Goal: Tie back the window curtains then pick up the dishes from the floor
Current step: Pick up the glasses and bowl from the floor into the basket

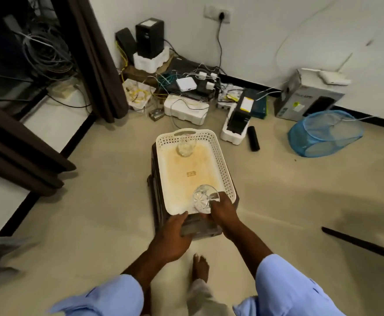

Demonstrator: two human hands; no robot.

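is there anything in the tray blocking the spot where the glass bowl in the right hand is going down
Nothing visible does. The right hand holds the glass bowl tilted over the tray's near right corner, and the tray floor beneath looks bare. The only other item, a glass, stands at the far end. The left hand steadies the near edge.

Head-worn wide-angle view, facing forward-down, floor (pixel 95 201) close below

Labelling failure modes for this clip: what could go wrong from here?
1. The right hand holds the cut-glass bowl tilted over the near rim of the white perforated plastic tray; it could slip.
2. The tray overhangs the dark stool; the left hand's pressure might tip it, sliding the far clear glass.
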